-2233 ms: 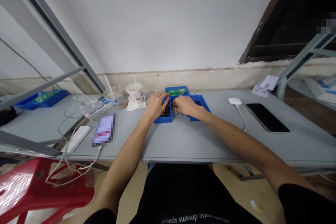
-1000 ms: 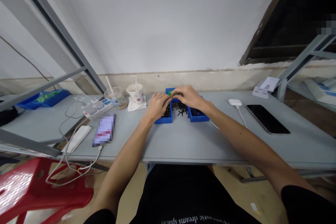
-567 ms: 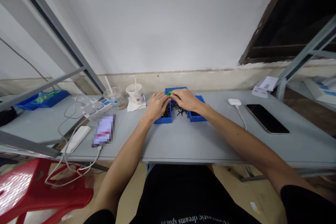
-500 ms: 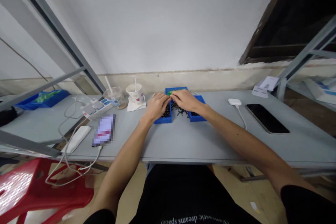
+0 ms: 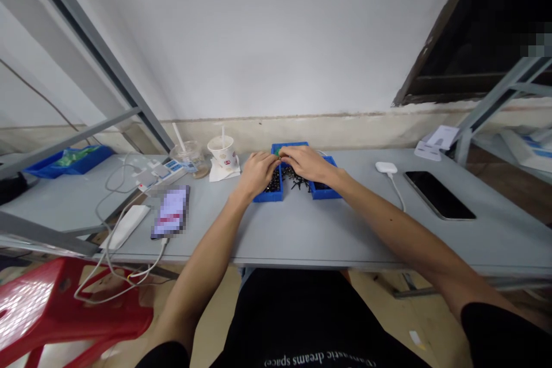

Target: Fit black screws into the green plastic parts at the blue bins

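Observation:
My left hand (image 5: 260, 172) and my right hand (image 5: 302, 161) meet fingertip to fingertip over the blue trays, both with closed fingers. What they pinch is too small to make out. A bit of green shows at the fingertips, above the back blue tray (image 5: 290, 145). Under my left hand is the left blue tray (image 5: 268, 197), holding small dark round parts. The right blue tray (image 5: 326, 194) lies partly beneath my right hand and wrist. Between these trays, small black pieces (image 5: 299, 181) lie in a loose pile on the table.
Left on the table (image 5: 276, 236) are a paper cup (image 5: 224, 155), a plastic cup (image 5: 192, 160), a power strip (image 5: 157, 175), a phone (image 5: 171, 211) and cables. At right are a white case (image 5: 385, 168) and a black phone (image 5: 439, 194). A red stool (image 5: 77, 305) stands lower left.
My hands stay together at nearly the same spot. The fingers of my right hand have curled slightly, and less green shows beside them.

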A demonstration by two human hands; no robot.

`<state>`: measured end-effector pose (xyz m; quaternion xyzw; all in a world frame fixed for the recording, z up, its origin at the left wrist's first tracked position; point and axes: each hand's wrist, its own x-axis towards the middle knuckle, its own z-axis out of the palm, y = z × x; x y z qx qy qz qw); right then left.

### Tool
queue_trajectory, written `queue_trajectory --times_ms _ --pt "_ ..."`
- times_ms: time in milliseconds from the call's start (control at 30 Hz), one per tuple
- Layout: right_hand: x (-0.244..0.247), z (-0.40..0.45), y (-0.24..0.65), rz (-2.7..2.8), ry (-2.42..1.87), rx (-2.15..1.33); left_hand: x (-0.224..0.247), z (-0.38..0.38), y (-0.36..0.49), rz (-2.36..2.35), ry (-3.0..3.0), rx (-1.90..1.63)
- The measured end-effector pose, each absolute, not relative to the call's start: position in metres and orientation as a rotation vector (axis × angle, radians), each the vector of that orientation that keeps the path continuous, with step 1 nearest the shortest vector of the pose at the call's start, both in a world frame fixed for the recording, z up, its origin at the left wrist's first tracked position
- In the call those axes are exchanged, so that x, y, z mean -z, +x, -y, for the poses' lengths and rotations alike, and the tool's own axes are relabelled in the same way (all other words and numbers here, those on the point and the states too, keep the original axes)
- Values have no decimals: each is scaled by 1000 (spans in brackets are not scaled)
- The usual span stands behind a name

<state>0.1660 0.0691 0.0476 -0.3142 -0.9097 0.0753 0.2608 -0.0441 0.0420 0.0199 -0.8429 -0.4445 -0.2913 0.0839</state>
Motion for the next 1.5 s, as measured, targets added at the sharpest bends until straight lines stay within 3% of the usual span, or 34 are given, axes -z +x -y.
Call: queue_trajectory --times_ms 300,633,933,1500 --pt "-49 -70 168 2488 -885 -267 -17 -43 -43 1249 -2571 854" --pt "-34 -75 155 2286 -1003 -623 -18 -43 -44 1285 -2559 835" --pt "-22 -76 165 2606 -1301 -148 -1 -54 -56 1567 -2403 680" --pt "-17 -63 152 2781 -1266 -94 -9 -46 -48 1627 -2367 898"
